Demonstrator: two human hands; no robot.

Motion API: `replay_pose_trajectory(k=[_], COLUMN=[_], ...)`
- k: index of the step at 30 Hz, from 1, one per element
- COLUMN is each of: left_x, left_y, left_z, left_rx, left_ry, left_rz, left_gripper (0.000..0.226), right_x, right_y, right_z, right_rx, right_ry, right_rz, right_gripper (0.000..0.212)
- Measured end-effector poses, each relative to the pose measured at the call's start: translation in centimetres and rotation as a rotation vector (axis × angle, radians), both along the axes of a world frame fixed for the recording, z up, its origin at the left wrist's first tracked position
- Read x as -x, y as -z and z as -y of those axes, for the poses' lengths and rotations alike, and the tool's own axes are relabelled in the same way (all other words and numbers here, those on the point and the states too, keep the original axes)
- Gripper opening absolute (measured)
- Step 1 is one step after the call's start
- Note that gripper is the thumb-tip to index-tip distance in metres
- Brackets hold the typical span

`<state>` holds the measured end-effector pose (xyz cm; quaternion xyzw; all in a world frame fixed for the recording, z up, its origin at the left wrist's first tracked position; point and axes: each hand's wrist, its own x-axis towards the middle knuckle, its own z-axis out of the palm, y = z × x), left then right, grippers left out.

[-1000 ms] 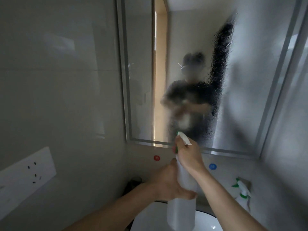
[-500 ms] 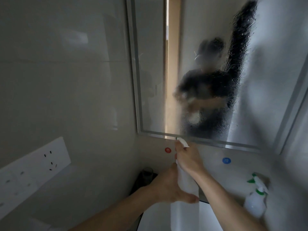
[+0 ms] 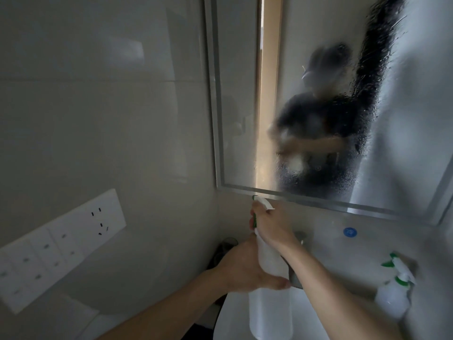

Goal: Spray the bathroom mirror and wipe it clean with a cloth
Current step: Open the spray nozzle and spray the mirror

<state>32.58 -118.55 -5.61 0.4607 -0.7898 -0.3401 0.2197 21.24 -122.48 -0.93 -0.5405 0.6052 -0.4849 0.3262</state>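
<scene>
Spray bottle: The see-through spray bottle [image 3: 269, 266] is just under the bottom edge of the mirror [image 3: 235, 106]. Both hands hold it up.
Right hand: The right hand [image 3: 272, 227] is curled round the white spray top, close under the mirror. I cannot tell if it is squeezing the trigger.
Left hand: The left hand [image 3: 245, 271] is wrapped round the middle of the bottle, further down from the mirror.
Which way it points: The bottle's long side runs up and down. Its top leans a little toward the mirror. The nozzle [image 3: 260, 201] has a green tip and aims up at the low part of the glass.
Mirror: The middle of the glass is covered in small drops. The left strip by the frame looks drier.
Step now: I think this is the spraying step. The wiping is not yet done.
How to do it well: Keep the lower hand steady and give short squeezes. Aim at the dry strip, and lift the nozzle so the spray lands on the glass. Keep it off the socket panel [image 3: 61, 244] on the wall left of the mirror.
Cloth: I see no cloth.
Other bottle: A second spray bottle [image 3: 394, 298] stands below the mirror's right corner.
</scene>
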Motion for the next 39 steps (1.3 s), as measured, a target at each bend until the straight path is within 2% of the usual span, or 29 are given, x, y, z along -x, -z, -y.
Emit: replay_pose_trajectory(k=[6,13,17,21,28,35,39], left_x=[-1.9,-2.5,-2.1,-1.8,-1.3,-1.3,-1.5], left_y=[0.3,-0.8,-2.0,-2.9,-5.0,-8.1,-9.2], left_z=[0.2,0.4,0.9,1.4,1.7,1.9,1.6], left_rx=[-0.039,0.012,0.014,0.067,0.127,0.215,0.205], left_ry=[-0.028,-0.078,-0.135,-0.195,-0.16,-0.08,-0.049], left_rz=[-0.003,-0.019,-0.106,-0.09,-0.121,-0.1,-0.124], left_gripper=[0.093,0.097,0.095,0.083,0.073,0.064,0.067], right_x=[-2.2,-3.2,-3.4,-3.6,-2.7,-2.1,-2.3], right_y=[-0.1,-1.3,-2.3,-3.1,-5.6,-9.0,-9.8], right_z=[-0.2,-0.4,-0.2,0.2,0.0,-0.7,-0.8], right_rx=[0.015,0.174,0.238,0.269,0.302,0.397,0.395], right_ry=[0.013,0.036,0.094,0.143,0.084,0.086,0.068], right_rz=[-0.059,0.018,0.025,-0.013,-0.016,-0.016,0.005], right_gripper=[0.046,0.041,0.041,0.037,0.033,0.038,0.039])
